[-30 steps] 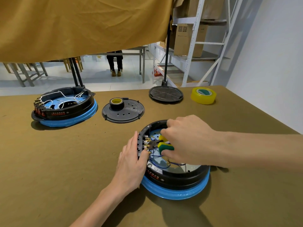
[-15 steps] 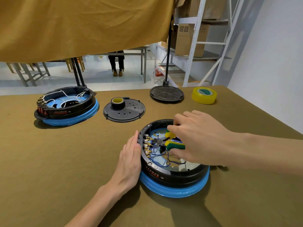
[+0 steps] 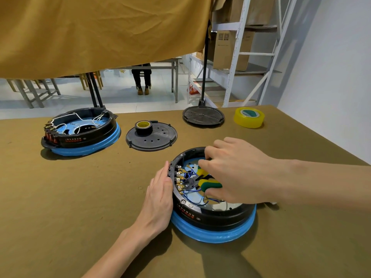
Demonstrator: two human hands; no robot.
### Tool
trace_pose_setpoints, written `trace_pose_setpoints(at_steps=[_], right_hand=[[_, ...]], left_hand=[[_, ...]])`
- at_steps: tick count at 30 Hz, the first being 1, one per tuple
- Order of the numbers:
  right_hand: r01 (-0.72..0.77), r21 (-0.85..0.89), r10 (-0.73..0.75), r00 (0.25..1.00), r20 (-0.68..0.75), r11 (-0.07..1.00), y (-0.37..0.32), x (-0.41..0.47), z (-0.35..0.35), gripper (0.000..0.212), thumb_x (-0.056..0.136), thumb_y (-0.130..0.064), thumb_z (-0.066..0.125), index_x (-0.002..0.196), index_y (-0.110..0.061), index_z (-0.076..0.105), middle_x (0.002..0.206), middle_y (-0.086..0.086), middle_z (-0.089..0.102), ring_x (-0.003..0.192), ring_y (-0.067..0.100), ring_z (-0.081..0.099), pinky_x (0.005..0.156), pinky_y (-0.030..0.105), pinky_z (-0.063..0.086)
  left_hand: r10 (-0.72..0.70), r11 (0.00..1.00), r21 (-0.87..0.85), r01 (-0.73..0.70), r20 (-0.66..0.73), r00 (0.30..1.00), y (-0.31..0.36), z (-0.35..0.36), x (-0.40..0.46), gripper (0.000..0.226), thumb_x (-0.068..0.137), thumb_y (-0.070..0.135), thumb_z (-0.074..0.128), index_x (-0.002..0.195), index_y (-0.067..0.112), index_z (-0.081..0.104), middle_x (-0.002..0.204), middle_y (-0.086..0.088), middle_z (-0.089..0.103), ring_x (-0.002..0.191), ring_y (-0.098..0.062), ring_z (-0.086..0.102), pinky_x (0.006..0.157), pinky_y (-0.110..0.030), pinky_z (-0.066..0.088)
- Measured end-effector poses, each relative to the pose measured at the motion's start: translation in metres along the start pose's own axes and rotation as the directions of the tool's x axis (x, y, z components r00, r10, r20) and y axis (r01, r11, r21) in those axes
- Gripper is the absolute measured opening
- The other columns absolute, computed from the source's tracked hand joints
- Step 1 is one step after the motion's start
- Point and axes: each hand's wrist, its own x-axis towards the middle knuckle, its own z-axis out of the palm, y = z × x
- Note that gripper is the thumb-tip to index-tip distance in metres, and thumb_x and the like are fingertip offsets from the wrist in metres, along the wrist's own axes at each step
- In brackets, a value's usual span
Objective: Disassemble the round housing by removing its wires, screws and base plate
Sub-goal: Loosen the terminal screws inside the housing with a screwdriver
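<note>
A round black housing on a blue ring sits near the table's front. Inside it lie blue wires running to a row of brass terminals on its left wall. My right hand reaches in from the right and grips pliers with yellow-green handles, jaws pointing at the terminals. My left hand lies flat against the housing's left outer wall, fingers straight and together. The housing's right half is hidden under my right hand.
A second black housing with white wires stands at the back left. A black plate carries a black tape roll. Another black disc and a yellow tape roll lie at the back right.
My left hand slid off the housing's rim and now rests flat against its outer wall. My right hand with the pliers drew back a little to the right, away from the terminals.
</note>
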Motion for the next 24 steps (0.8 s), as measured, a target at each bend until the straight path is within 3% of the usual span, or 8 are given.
trace_pose_setpoints(at_steps=[3,6,8,11,15,20,24], right_hand=[[-0.004,-0.003,0.004,1.000,0.004,1.000,0.000,-0.001,0.000,0.050,0.093,-0.065,0.046,0.103,-0.020,0.066,0.095,0.001,0.058,0.082,0.022,0.048,0.077,0.038,0.045],[-0.015,0.010,0.015,1.000,0.008,1.000,-0.004,0.000,0.002,0.049,0.094,-0.063,0.047,0.104,-0.019,0.065,0.094,0.001,0.056,0.080,0.022,0.045,0.074,0.036,0.042],[-0.022,0.023,0.021,1.000,0.013,0.999,-0.005,-0.001,0.001,0.050,0.095,-0.063,0.046,0.106,-0.019,0.064,0.095,0.001,0.056,0.081,0.022,0.046,0.074,0.037,0.044],[-0.028,0.023,0.027,0.999,0.025,0.999,-0.005,-0.002,0.000,0.051,0.096,-0.064,0.045,0.109,-0.018,0.064,0.097,0.002,0.057,0.082,0.023,0.050,0.077,0.039,0.049],[-0.013,0.015,0.013,1.000,0.006,1.000,-0.007,-0.008,0.003,0.053,0.098,-0.062,0.043,0.118,-0.017,0.061,0.102,0.003,0.059,0.086,0.024,0.052,0.079,0.038,0.048],[-0.072,0.077,0.071,0.997,0.023,0.994,-0.004,-0.013,0.004,0.051,0.095,-0.065,0.046,0.109,-0.019,0.064,0.096,0.000,0.058,0.083,0.023,0.054,0.074,0.037,0.050],[-0.058,0.055,0.058,0.998,-0.005,0.997,-0.001,-0.017,0.011,0.051,0.095,-0.065,0.045,0.112,-0.021,0.064,0.096,-0.001,0.060,0.083,0.022,0.055,0.074,0.037,0.052]], left_hand=[[0.007,1.000,0.004,-0.007,-0.011,1.000,-0.002,0.000,0.000,0.068,0.097,0.059,0.012,0.160,0.033,0.012,0.154,0.029,0.014,0.125,0.040,0.002,0.104,0.005,0.002],[0.005,1.000,-0.004,-0.005,-0.018,1.000,-0.004,0.001,0.000,0.068,0.097,0.062,0.011,0.159,0.034,0.011,0.157,0.026,0.016,0.143,0.022,0.007,0.121,-0.015,0.006],[-0.001,1.000,0.003,0.001,-0.019,1.000,-0.005,0.002,0.000,0.070,0.096,0.063,0.010,0.160,0.034,0.011,0.157,0.027,0.015,0.145,0.017,0.007,0.123,-0.021,0.007],[-0.005,1.000,0.004,0.005,-0.019,1.000,-0.006,0.002,0.001,0.068,0.097,0.062,0.011,0.160,0.035,0.010,0.156,0.029,0.013,0.142,0.022,0.005,0.121,-0.018,0.005],[-0.006,1.000,0.021,0.007,-0.010,1.000,-0.005,0.003,0.000,0.068,0.097,0.063,0.011,0.159,0.036,0.010,0.158,0.028,0.011,0.147,0.014,0.006,0.122,-0.021,0.005],[0.020,0.999,0.041,-0.020,0.002,1.000,-0.003,0.003,0.000,0.080,0.092,0.070,0.007,0.162,0.031,0.011,0.154,0.029,0.014,0.127,0.038,0.000,0.107,-0.002,0.004],[0.014,0.999,0.045,-0.014,0.005,1.000,-0.003,0.003,0.002,0.074,0.096,0.064,0.009,0.162,0.031,0.011,0.153,0.029,0.015,0.123,0.041,-0.001,0.103,0.002,0.003]])
